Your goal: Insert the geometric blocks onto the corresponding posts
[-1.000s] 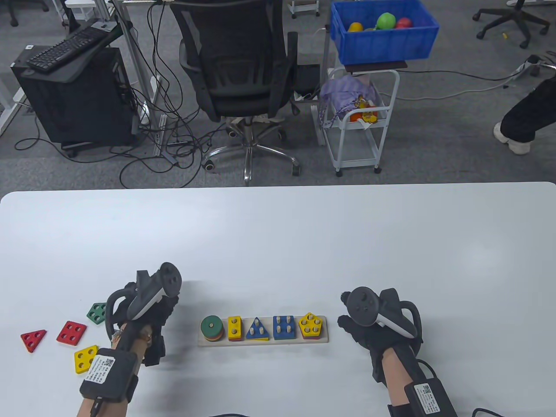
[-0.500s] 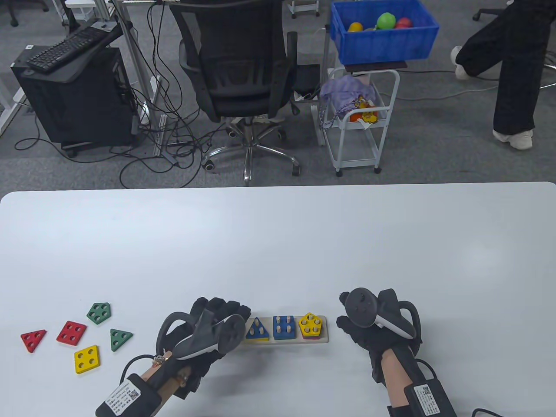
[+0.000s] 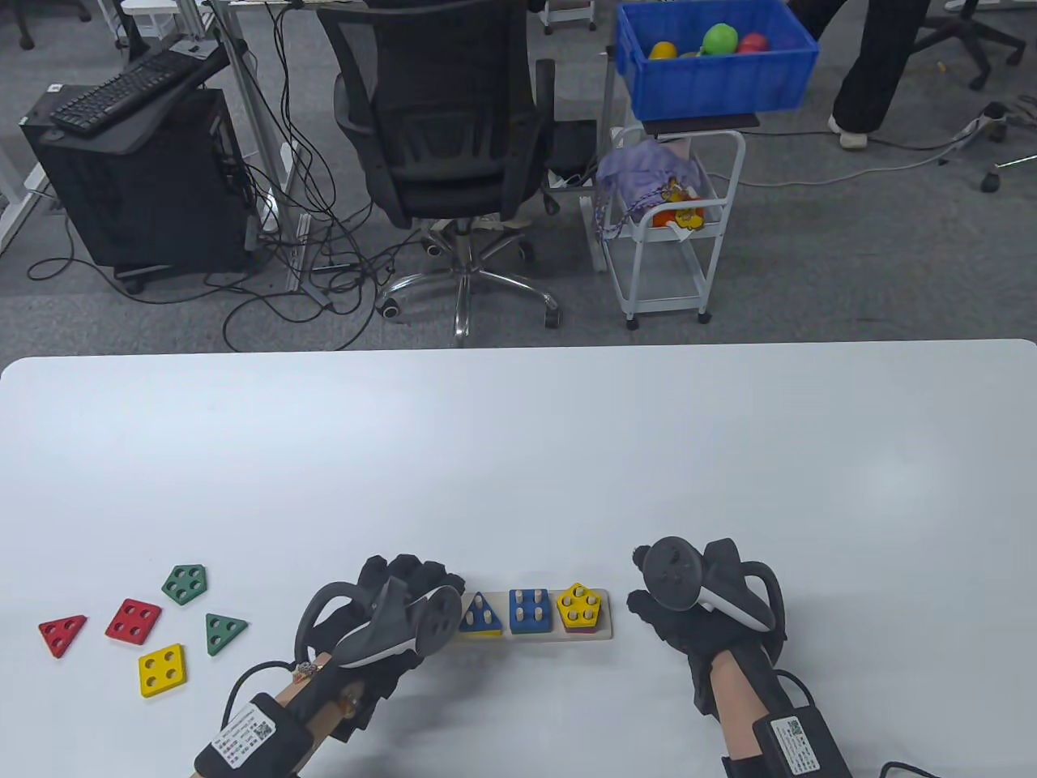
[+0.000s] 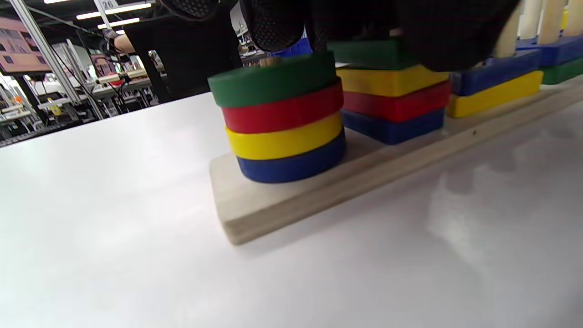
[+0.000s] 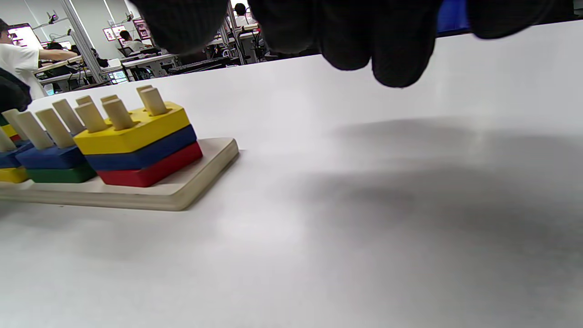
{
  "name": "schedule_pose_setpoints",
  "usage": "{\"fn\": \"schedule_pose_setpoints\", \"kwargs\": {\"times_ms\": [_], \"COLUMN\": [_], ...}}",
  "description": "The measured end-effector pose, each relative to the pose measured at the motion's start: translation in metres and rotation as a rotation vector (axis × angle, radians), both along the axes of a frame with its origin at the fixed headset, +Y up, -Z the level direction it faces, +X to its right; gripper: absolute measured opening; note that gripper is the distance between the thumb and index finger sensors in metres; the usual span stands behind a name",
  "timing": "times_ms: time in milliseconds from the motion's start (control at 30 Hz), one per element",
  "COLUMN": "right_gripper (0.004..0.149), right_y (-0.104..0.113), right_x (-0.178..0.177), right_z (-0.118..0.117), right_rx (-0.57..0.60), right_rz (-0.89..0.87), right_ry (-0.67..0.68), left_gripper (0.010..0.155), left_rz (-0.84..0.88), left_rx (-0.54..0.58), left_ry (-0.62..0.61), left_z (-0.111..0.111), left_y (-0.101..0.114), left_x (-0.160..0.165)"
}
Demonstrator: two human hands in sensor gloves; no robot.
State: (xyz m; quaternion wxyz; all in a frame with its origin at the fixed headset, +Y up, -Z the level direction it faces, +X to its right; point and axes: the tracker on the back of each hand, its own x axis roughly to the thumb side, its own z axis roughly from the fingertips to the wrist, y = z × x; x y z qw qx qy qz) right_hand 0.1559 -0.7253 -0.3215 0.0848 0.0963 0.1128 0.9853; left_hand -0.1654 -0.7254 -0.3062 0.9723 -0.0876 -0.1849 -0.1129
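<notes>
The wooden peg board [image 3: 527, 639] lies near the table's front edge. My left hand [image 3: 417, 582] covers its left end. In the left wrist view its fingers [image 4: 437, 36] curl over a green block [image 4: 371, 53] that sits on the yellow, red and blue oblong stack [image 4: 396, 105], beside the round stack [image 4: 282, 114]. The blue triangle [image 3: 480, 614], blue square [image 3: 531, 610] and yellow pentagon [image 3: 581, 606] top the other posts. My right hand [image 3: 652, 604] rests on the table just right of the board, fingers [image 5: 391, 45] loosely curled, holding nothing.
Loose blocks lie at the front left: a red triangle [image 3: 62, 634], red square [image 3: 133, 621], green pentagon [image 3: 185, 583], green triangle [image 3: 224, 633] and yellow square [image 3: 161, 669]. Beyond the table's far edge stand an office chair [image 3: 441, 121] and a cart with a blue bin [image 3: 713, 57].
My left hand left the loose blocks, uncovering the green triangle, and moved right to the board's left end, where it has settled slightly lower. The right hand has stayed put.
</notes>
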Motion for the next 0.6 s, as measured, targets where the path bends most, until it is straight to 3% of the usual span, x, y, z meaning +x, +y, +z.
{"fn": "schedule_pose_setpoints", "kwargs": {"times_ms": [100, 267, 433, 600], "right_gripper": [0.063, 0.064, 0.063, 0.063], "right_y": [0.001, 0.001, 0.002, -0.001], "right_x": [0.002, 0.002, 0.003, 0.001], "right_z": [0.000, 0.000, 0.000, 0.001], "right_rx": [0.000, 0.002, 0.001, -0.009], "right_rz": [-0.006, -0.010, -0.001, 0.017], "right_ry": [-0.005, -0.008, -0.008, -0.001], "left_gripper": [0.070, 0.066, 0.068, 0.066], "left_rz": [0.090, 0.288, 0.149, -0.069], "left_rx": [-0.014, -0.028, 0.009, -0.166], "left_ry": [0.044, 0.214, 0.484, 0.724], "left_z": [0.000, -0.005, -0.012, -0.017], "left_y": [0.008, 0.024, 0.028, 0.008], "left_x": [-0.014, -0.074, -0.143, -0.187]}}
